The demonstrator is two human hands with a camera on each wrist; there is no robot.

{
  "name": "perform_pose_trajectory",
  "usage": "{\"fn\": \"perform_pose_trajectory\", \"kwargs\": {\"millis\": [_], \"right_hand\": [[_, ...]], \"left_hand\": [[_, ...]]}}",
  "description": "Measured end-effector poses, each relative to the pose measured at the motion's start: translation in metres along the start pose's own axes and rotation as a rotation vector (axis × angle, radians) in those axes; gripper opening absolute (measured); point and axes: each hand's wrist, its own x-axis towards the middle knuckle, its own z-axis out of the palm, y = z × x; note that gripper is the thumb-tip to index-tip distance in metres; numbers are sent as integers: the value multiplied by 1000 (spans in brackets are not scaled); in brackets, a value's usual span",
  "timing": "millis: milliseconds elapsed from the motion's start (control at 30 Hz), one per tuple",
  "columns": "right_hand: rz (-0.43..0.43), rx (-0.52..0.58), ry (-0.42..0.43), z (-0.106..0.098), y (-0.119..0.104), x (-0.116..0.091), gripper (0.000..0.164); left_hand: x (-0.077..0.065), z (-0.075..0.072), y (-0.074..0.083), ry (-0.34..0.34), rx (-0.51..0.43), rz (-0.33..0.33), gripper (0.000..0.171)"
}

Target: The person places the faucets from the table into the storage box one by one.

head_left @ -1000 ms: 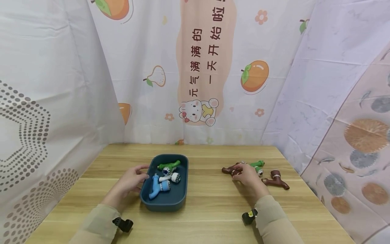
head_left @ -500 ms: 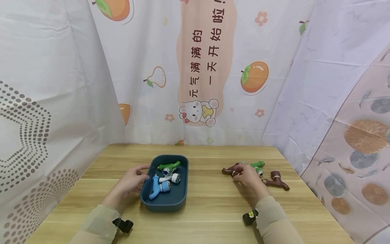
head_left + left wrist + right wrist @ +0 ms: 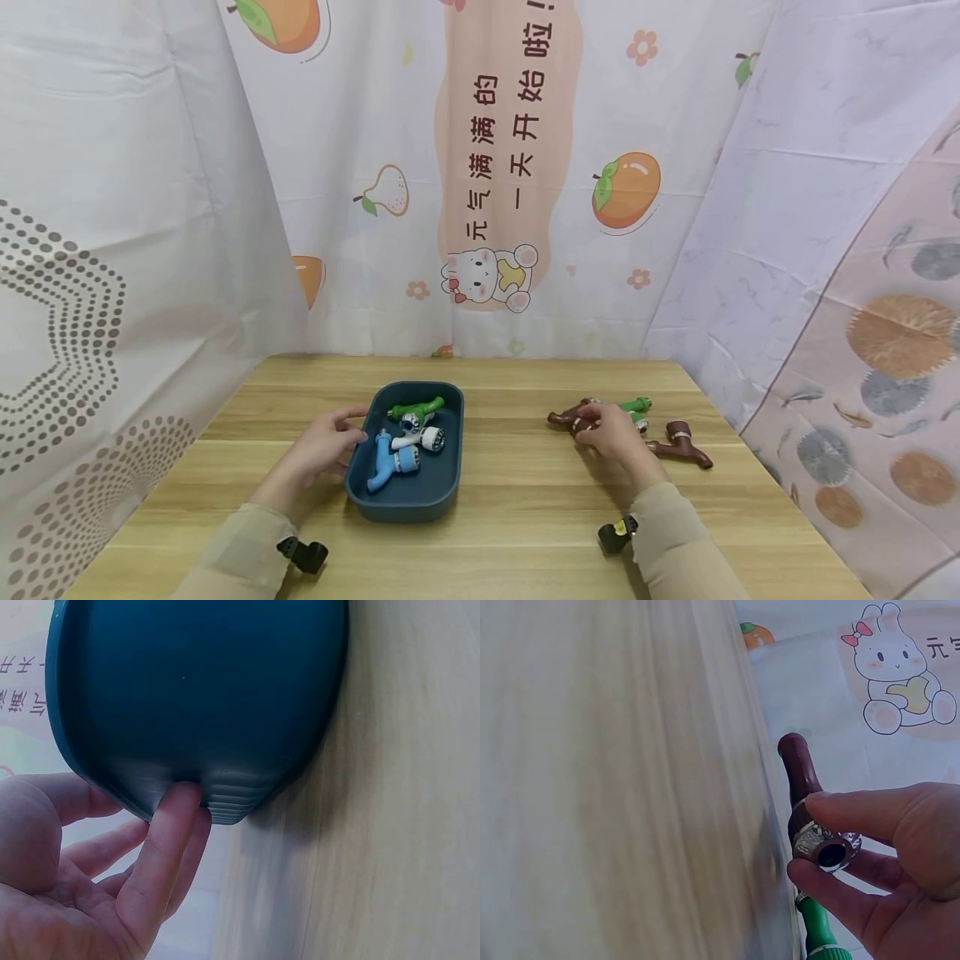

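In the head view my right hand (image 3: 611,433) pinches a brown tap (image 3: 567,416) at the right of the table. The right wrist view shows thumb and fingertips either side of its silver-ringed part, with a dark hole facing the camera. A green tap (image 3: 817,926) lies close below it there. My left hand (image 3: 330,437) is at the left side of a dark blue box (image 3: 408,508), its extended fingers touching the outer wall (image 3: 202,690). Inside the box lie a blue tap (image 3: 384,467), a white tap (image 3: 431,438) and a green tap (image 3: 423,408).
Another brown tap (image 3: 681,446) lies right of my right hand, and a green tap (image 3: 637,404) is partly hidden behind that hand. The wooden table (image 3: 517,500) ends at a printed curtain (image 3: 360,317) at the back, with curtains on both sides too.
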Motion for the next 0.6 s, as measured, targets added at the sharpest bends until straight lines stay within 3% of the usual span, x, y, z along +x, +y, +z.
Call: {"fn": "perform_pose_trajectory", "kwargs": {"millis": [600], "right_hand": [[-16, 28, 35, -4, -3, 0, 42]], "left_hand": [[-1, 0, 2, -2, -1, -3, 52]]}}
